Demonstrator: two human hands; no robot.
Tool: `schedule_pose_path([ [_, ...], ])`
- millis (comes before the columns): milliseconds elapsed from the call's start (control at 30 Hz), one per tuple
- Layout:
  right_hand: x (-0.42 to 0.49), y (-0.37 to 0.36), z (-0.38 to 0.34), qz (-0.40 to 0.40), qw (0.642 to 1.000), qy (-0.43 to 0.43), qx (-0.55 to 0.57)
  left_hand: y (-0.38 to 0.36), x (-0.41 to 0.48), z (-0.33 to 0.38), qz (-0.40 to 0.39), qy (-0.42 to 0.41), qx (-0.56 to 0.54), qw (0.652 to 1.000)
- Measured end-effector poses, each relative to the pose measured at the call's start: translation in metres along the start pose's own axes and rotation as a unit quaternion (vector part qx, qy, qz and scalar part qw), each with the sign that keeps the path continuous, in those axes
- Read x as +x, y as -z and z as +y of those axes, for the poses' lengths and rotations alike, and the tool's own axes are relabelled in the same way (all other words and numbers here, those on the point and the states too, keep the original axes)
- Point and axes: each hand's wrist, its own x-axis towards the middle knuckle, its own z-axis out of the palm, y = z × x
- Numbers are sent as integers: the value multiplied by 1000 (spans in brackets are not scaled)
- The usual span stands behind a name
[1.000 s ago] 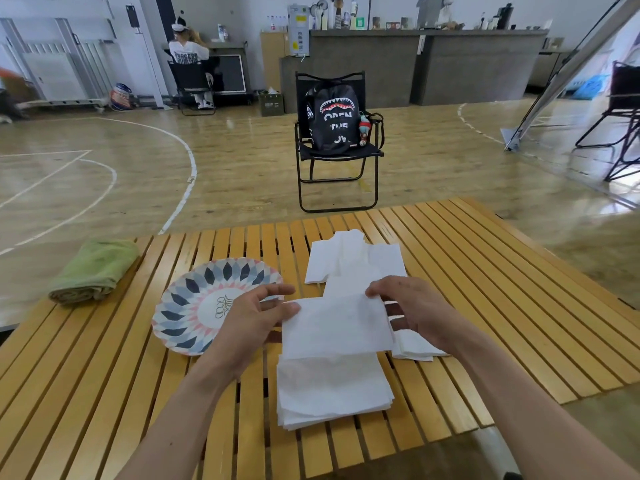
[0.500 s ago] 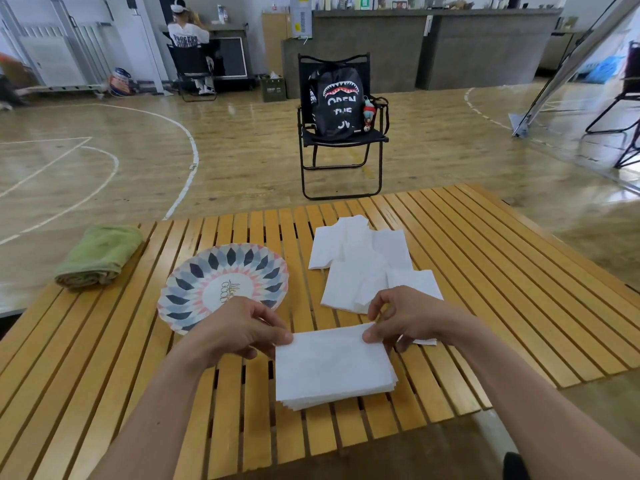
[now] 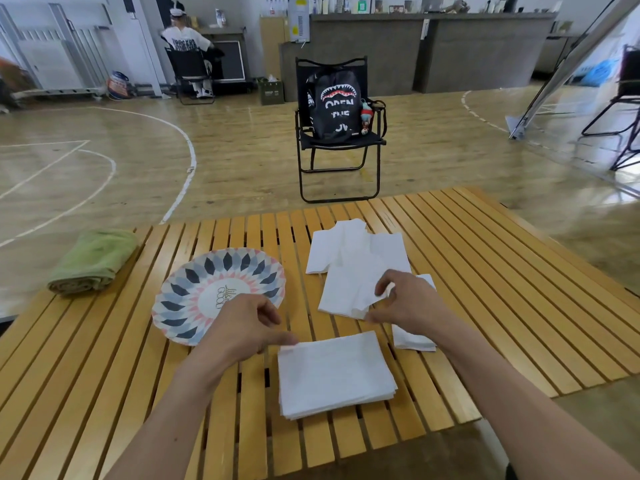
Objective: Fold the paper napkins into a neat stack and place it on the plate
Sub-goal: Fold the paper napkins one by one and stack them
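Note:
A neat stack of folded white napkins (image 3: 337, 374) lies on the slatted wooden table (image 3: 502, 289) near its front edge. My left hand (image 3: 247, 329) hovers at the stack's far left corner, fingers loosely curled, one fingertip touching that corner. Beyond the stack lie several loose unfolded napkins (image 3: 349, 258). My right hand (image 3: 410, 304) pinches the near corner of one loose napkin (image 3: 367, 299) between thumb and fingers. A smaller folded napkin (image 3: 414, 341) lies partly under my right wrist. The patterned paper plate (image 3: 194, 289) sits left of the napkins with nothing on it.
A rolled green towel (image 3: 91, 261) rests at the table's far left corner. Behind the table stands a black folding chair (image 3: 337, 161) holding a black backpack (image 3: 334, 105). A person sits far back left by the wall.
The napkin held up a second ago was laid on the stack. My right hand has left the stack and taken a loose napkin's corner; my left hand has eased its pinch.

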Motion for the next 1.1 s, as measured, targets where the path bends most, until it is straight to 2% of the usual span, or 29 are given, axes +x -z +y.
schedule_pose_path([
  [100,9,-6,2,60,992,54,-98,-3,3,10,68,-60,-39,995],
  [167,15,-15,2,70,987,89,-116,-11,4,13,73,-82,-56,992],
  [333,21,-12,-19,155,964,215,-15,-29,7,23,60,-120,-77,988],
  [400,16,-3,-31,179,953,244,17,-34,7,34,51,-136,-96,985],
  [467,8,0,-40,209,940,270,4,-40,4,45,45,-146,-119,981],
  [533,3,-2,-43,234,932,276,17,-44,3,51,79,-154,-128,977],
  [600,-2,0,-45,234,934,257,83,-41,4,54,116,-157,-158,968],
  [667,-3,7,-45,218,938,225,150,-31,3,53,120,-154,-220,956],
  [833,4,23,-27,112,953,60,276,-6,-5,48,61,-138,-326,933],
  [900,5,21,-16,42,922,-34,383,0,-7,43,43,-129,-341,930],
  [967,5,16,-5,-23,865,-108,489,3,-7,38,41,-121,-331,935],
  [1000,5,14,-2,-50,849,-125,511,3,-6,35,47,-117,-318,940],
  [1100,1,14,-1,-120,837,-106,524,3,-3,29,62,-111,-302,945],
])
